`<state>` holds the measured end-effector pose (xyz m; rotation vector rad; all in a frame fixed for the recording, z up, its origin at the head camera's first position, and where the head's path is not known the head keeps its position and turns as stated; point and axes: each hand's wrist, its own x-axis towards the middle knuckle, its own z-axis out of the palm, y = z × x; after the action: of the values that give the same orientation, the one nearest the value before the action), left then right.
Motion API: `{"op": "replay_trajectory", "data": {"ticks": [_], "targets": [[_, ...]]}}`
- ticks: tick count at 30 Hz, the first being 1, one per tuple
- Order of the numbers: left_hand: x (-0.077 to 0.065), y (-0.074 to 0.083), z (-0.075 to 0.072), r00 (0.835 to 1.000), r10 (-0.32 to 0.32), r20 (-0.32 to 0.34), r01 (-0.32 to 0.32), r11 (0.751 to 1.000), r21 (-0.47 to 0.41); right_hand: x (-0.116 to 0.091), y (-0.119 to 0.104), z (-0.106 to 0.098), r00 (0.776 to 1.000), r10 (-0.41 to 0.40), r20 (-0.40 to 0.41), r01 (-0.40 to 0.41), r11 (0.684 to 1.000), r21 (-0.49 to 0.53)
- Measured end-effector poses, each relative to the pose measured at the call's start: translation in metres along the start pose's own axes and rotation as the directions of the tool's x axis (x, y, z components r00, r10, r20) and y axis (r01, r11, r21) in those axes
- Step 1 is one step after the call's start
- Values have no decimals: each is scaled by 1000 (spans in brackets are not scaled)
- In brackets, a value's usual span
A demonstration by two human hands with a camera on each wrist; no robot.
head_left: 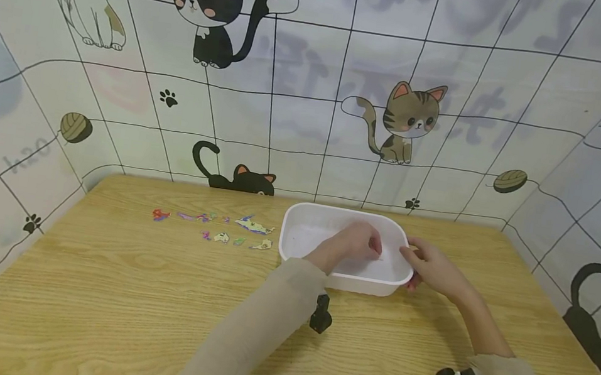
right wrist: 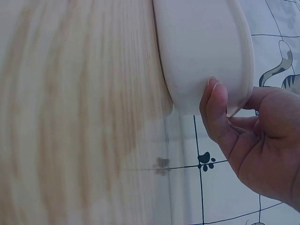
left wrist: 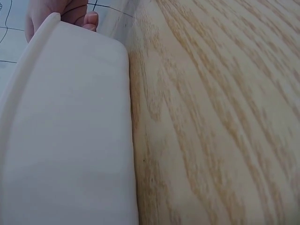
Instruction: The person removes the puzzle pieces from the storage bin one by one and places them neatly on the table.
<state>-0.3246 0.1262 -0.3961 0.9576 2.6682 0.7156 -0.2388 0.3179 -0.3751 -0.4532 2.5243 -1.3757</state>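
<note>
A white plastic basin (head_left: 303, 270) with a rounded rim stands on the wooden table. My left hand (head_left: 356, 242) reaches over its near side and down inside, fingers bent toward the floor of the basin. A small reddish mark shows by those fingertips; whether they pinch anything I cannot tell. At the basin's right end my right hand (head_left: 433, 265) grips the rim, the thumb on the inner side and fingers on the outside. In the right wrist view this right hand (right wrist: 258, 140) curls around the basin's edge. The left wrist view shows mostly the basin's outer wall (left wrist: 70, 112).
Left of the basin, small flat colourful cutouts lie in two loose rows, among them a red piece (head_left: 161, 215), a long yellow and blue piece (head_left: 254, 225) and a pale piece (head_left: 262, 244). A cat-patterned cloth (head_left: 309, 119) hangs behind the table (head_left: 121, 291).
</note>
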Motion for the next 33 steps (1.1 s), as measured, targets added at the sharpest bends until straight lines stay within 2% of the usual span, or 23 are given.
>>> {"op": "replay_trajectory", "data": {"ticks": [6, 10, 13, 18, 25, 33], "targets": [[0, -1, -1, 1000, 10, -12, -10, 1000, 11, 1, 0, -1, 1000, -3, 7, 3, 1000, 9], [-3, 1, -3, 999, -4, -55, -2, 995, -99, 1, -1, 0, 1000, -5, -2, 5, 1000, 4], [-4, 3, -3, 997, -4, -72, -11, 979, -204, 1, -1, 0, 1000, -5, -10, 5, 1000, 0], [-3, 1, -3, 996, 26, -87, -45, 971, -236, 0, 0, 1, 1000, -4, -12, 4, 1000, -2], [-4, 1, -3, 998, -15, -62, -6, 949, -316, 0, 0, 1, 1000, -5, -9, 5, 1000, 0], [-6, 4, -5, 997, -50, -51, 29, 938, -345, 0, 1, 0, 1000, -6, -7, 6, 1000, -5]]}}
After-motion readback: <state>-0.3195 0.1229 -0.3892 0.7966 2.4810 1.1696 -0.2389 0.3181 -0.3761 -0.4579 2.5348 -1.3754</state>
